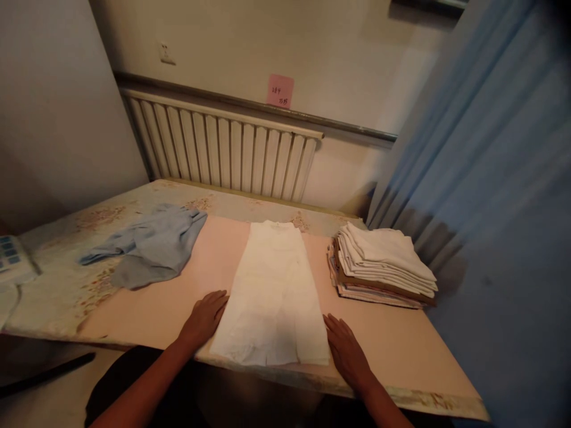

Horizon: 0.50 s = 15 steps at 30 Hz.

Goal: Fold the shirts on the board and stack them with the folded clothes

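Note:
A white long garment, which looks like a shirt [270, 291] folded in at the sides, lies flat in front of me, its collar end pointing away. My left hand [206, 315] rests on the pink sheet with its fingertips at the garment's left edge, fingers stretched out. At the lower right edge, my right hand [345, 348] lies with its fingers extended and the tips touching the cloth. Neither hand grips anything. Off to the left is a crumpled blue-grey garment [163, 244].
A stack of folded clothes [386, 261] stands at the right on the pink sheet [379, 339]. The table has a flowered cover [134, 199]. Behind it are a radiator [223, 148] and a wall. A blue curtain [504, 208] hangs at the right; a white device [15, 261] sits far left.

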Motion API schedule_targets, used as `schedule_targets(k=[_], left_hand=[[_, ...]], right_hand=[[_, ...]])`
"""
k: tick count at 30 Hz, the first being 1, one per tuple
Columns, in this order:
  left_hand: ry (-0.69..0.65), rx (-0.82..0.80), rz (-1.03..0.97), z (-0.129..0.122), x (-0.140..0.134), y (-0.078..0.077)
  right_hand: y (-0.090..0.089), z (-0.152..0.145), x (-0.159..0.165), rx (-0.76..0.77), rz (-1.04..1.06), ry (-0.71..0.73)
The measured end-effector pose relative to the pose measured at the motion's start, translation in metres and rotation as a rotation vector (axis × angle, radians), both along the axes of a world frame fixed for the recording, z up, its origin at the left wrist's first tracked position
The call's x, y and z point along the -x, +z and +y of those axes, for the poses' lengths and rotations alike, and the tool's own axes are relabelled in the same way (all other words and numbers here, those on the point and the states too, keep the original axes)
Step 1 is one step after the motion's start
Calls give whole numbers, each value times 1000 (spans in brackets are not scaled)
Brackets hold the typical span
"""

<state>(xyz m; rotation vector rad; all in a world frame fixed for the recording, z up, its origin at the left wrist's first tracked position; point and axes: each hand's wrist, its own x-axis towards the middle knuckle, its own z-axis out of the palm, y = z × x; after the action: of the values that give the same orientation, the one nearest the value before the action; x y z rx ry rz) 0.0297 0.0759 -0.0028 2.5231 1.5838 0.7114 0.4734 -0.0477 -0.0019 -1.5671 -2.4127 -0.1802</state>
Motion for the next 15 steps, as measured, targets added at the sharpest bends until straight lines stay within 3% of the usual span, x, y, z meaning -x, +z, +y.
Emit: schedule_targets(k=[11,15], left_hand=[[-79,-11,57,9,-13,26],[-122,-8,68,8,-10,27]], right_hand=[[-18,43,13,-85,192,-189],[-18,45,16,-141,206,-177]])
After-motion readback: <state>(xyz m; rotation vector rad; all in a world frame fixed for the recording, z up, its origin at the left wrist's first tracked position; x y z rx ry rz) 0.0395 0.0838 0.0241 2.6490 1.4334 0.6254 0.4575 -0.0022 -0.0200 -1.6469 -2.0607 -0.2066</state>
